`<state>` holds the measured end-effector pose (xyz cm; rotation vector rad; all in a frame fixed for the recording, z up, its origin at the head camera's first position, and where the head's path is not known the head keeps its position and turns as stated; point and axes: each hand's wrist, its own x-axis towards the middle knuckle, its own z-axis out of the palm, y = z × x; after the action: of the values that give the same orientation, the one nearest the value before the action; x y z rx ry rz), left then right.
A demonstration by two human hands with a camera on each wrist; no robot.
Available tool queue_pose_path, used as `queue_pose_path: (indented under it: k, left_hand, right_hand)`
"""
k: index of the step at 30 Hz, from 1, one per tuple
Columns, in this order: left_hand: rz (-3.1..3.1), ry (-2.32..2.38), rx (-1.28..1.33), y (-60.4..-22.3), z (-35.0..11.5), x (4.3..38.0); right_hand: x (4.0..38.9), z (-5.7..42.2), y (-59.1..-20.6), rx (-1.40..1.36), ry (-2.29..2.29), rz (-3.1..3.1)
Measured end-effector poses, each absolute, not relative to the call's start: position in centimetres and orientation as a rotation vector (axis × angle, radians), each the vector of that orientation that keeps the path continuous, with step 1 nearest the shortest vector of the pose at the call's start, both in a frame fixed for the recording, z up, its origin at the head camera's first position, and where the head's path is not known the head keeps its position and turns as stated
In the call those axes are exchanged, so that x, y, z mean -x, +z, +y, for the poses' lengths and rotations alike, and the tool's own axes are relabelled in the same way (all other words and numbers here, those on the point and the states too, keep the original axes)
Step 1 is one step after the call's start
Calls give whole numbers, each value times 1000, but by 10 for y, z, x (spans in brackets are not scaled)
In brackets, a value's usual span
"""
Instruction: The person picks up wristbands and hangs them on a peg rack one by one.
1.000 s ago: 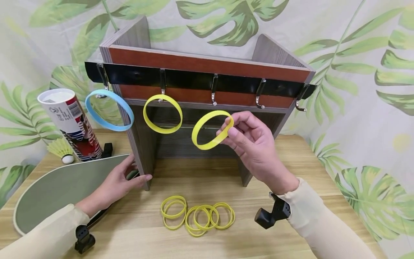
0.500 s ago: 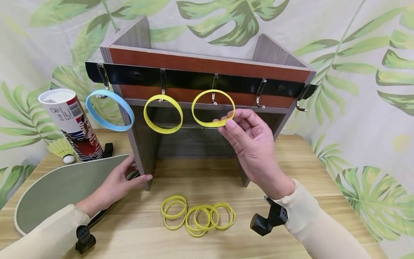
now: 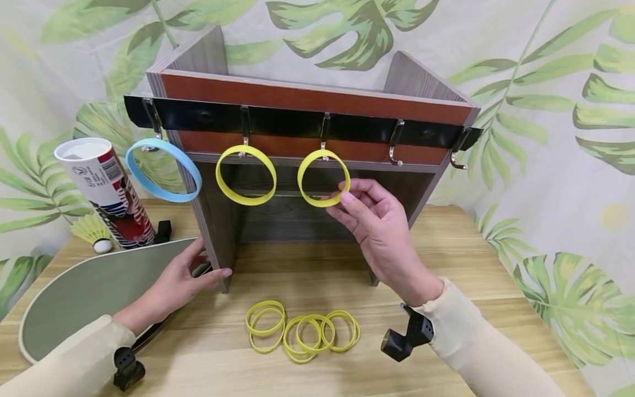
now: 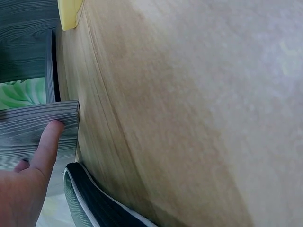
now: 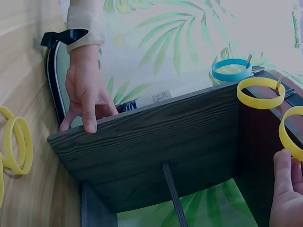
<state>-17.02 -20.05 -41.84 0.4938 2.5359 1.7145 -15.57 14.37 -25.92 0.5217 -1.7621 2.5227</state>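
Note:
My right hand pinches the lower right side of a yellow wristband between thumb and fingers. The top of this band sits at the third metal hook of a black hook rail. A second yellow wristband hangs on the hook to its left, and a blue wristband on the leftmost one. Low down, my left hand holds the front edge of the grey wooden shelf's side panel, thumb on one face and fingers on the other.
Several yellow wristbands lie overlapping on the wooden table. Left of the shelf are a green-grey oval board, a printed tube and a shuttlecock. The two rightmost hooks carry no band.
My right hand has raised the yellow wristband from below the third hook until the ring surrounded its tip, then lowered it slightly so its top meets the hook. My left hand has stayed put.

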Motion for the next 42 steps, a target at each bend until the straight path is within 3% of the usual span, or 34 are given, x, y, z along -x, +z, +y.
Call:
queue_pose_path:
  k: [16, 27, 42]
  left_hand:
    - [2543, 1718, -504, -417, -202, 170]
    - [2565, 1722, -532, -419, -202, 170]
    - [2579, 1706, -518, -421, -200, 170]
  right_hand:
    - [159, 147, -269, -633, 2491, -1815]
    - [177, 154, -320, -690, 2280, -2409]
    - [194, 167, -380, -1251, 1572, -3197]
